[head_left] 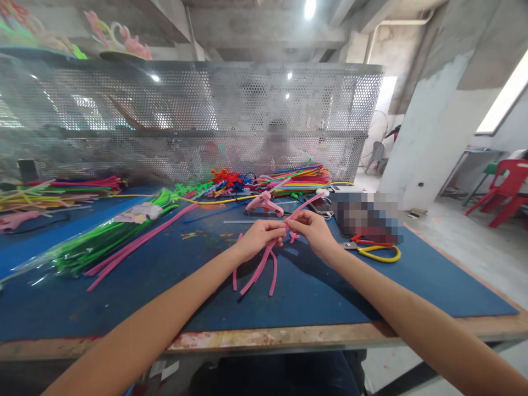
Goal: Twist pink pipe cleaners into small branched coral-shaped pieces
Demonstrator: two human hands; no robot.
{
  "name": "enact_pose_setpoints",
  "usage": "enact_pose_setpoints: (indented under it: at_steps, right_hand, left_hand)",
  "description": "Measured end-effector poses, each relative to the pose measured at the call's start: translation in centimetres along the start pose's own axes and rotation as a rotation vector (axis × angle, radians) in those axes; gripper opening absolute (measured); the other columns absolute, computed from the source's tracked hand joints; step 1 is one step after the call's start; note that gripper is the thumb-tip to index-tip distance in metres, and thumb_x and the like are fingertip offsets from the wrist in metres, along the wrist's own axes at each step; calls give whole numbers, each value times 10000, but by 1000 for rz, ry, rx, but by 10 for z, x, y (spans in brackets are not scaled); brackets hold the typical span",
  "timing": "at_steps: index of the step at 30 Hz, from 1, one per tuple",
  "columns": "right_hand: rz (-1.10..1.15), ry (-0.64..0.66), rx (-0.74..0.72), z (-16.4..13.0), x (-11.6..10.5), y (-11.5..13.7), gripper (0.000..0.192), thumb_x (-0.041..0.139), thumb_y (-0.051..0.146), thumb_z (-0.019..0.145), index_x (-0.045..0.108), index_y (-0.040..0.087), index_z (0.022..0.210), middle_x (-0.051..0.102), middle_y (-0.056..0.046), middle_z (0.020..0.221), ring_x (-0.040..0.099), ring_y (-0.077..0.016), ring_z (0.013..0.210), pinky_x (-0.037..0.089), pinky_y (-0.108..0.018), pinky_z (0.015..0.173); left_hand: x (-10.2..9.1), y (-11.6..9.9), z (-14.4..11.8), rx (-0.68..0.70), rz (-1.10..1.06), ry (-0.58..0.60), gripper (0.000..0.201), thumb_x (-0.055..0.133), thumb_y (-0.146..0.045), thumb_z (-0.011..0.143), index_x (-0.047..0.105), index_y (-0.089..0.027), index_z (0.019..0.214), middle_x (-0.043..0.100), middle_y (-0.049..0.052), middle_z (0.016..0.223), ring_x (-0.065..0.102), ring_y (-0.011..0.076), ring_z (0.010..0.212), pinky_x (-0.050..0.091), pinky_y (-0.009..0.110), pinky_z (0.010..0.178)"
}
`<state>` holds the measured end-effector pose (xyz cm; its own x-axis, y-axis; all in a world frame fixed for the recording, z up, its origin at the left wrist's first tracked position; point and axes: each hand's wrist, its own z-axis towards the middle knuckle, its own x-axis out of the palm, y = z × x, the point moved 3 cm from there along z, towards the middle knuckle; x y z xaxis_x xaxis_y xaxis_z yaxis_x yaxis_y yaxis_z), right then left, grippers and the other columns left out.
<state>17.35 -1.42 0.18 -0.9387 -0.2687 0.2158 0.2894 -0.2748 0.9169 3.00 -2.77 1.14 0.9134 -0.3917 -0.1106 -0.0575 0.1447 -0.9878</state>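
Observation:
Pink pipe cleaners (261, 268) are pinched between my two hands above the blue table mat, their several loose ends hanging down toward me and one strand curving up to the right. My left hand (260, 240) has its thumb and fingers closed around them from the left. Close beside it, my right hand (312, 231) grips the same pipe cleaners near the upper strand. The exact joint between the fingertips is partly hidden. A small twisted pink piece (293, 237) shows just below my right fingers. Behind my hands lies a pink glue gun (265, 204).
Scissors (378, 253) with yellow and red handles lie right, beside a dark, partly blurred flat object (344, 217). Left are long pink pipe cleaners (142, 240) and a plastic bag of green ones (82, 247). Colourful piles (297, 179) stand before a perforated metal screen (185, 110); a person sits behind it.

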Motion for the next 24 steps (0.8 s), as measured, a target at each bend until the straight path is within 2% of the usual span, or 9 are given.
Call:
enact_pose_setpoints:
  at_steps: [3,8,12,16,21,24]
  right_hand:
    - [66,-22,0,0,-2,0,323,764,280,545,519,191,736,629,42,615,595,-108,583,447,-233,594]
    - [178,-77,82,1,-4,4,399,788,271,508,500,203,776,628,64,622,568,-89,538,425,-218,547]
    - [297,-46,177,0,-1,4,412,794,271,499,522,205,801,630,62,651,565,-88,544,429,-220,544]
    - [360,18,245,-4,6,0,380,791,267,512,552,195,798,626,52,665,555,-79,538,431,-213,535]
    - [259,92,179,-6,8,1,348,782,288,534,579,195,801,614,59,622,531,-77,505,406,-205,512]
    - [211,140,142,-8,8,3,341,771,287,550,596,194,827,625,56,641,557,-85,547,431,-220,577]
  left_hand:
    - [0,-2,-1,-35,-1,1,180,695,-264,666,660,-99,729,589,5,615,523,74,516,375,175,472]
    - [1,-3,-3,-74,-311,-41,286,755,-272,607,645,-117,821,648,18,694,572,83,551,490,240,608]
    - [3,-4,-3,-23,-340,-41,358,805,-218,525,646,-123,832,682,27,765,631,114,634,505,263,692]
    - [5,-5,-6,55,-376,-59,273,793,-253,558,647,-107,737,674,19,700,629,108,613,514,251,679]
    - [8,-1,-8,-44,-464,-57,308,800,-270,556,603,-112,732,659,11,647,635,114,599,530,250,641]
    - [7,0,-9,-111,-478,-33,353,809,-231,545,566,-129,781,648,-7,623,623,98,549,530,231,595]
